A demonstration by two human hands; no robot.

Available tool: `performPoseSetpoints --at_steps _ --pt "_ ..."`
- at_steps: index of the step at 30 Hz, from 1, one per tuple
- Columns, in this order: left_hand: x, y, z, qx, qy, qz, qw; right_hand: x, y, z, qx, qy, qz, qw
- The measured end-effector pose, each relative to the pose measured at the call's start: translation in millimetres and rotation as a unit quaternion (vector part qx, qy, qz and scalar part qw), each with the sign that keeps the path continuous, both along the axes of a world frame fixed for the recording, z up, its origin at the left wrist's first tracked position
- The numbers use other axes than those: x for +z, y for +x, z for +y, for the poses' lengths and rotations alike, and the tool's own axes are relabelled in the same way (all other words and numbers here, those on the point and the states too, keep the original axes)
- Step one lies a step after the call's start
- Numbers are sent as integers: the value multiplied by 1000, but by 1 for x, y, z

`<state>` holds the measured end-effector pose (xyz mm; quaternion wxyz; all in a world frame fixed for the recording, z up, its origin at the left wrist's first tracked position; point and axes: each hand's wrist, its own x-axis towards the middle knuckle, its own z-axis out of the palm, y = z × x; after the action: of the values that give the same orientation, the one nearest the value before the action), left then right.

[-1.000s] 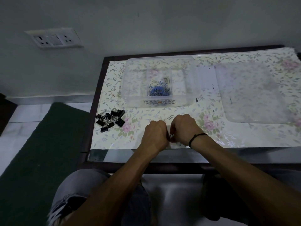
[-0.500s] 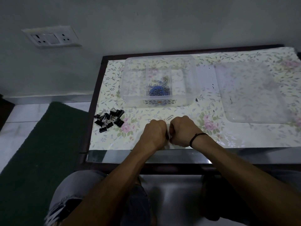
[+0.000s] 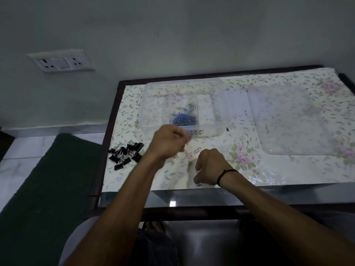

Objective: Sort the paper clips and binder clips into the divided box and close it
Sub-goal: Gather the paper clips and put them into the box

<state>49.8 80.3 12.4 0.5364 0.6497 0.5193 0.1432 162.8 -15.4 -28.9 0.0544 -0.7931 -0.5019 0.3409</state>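
Head view: paper clips [image 3: 184,119] seemingly blue.

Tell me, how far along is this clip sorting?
Partly done. A heap of paper clips already lies in the middle compartment of the clear divided box. The left hand is raised near the box, fist closed; its contents are hidden. Left: a loose paper clip on the table, the binder clips, and the lid.

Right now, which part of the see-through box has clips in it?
The middle compartment of the clear box: it holds blue and silver paper clips. The compartments either side look bare.
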Motion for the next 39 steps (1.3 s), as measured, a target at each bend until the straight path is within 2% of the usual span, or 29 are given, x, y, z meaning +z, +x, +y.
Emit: performPoseSetpoints --at_steps 3,7,10,14,17,19,21,23,25,28,30,32,36,39 --pt "13 14 25 123 12 -81 989 0 -2 3 19 -12 -20 1000" --pt "2 30 42 215 53 -38 974 1 -4 3 35 -23 -37 998" --pt "-5 33 42 202 64 -2 977 2 -8 3 51 -28 -68 996" --pt "-1 27 41 183 86 5 979 -6 -14 5 71 -17 -118 990" --pt "3 21 41 174 94 -8 980 -9 -14 7 67 -16 -110 991" --pt "6 17 42 168 100 -11 981 -3 -6 11 45 3 -50 998" --pt "7 14 43 153 110 8 982 12 8 17 -24 56 62 996" --pt "7 7 43 111 141 64 982 34 18 28 -110 134 155 973" --pt "6 4 39 49 176 128 975 51 25 41 -191 216 211 934" --pt "4 -2 35 -15 178 188 966 57 24 65 -261 275 241 893" --pt "0 -8 36 -31 169 202 964 51 22 77 -291 291 231 882" --pt "-4 -14 41 -39 175 215 960 43 22 83 -292 276 199 894" --pt "-7 -22 43 -93 197 226 949 36 18 78 -213 262 96 936" --pt "-11 -21 40 -181 221 215 934 38 17 64 -139 303 14 943"
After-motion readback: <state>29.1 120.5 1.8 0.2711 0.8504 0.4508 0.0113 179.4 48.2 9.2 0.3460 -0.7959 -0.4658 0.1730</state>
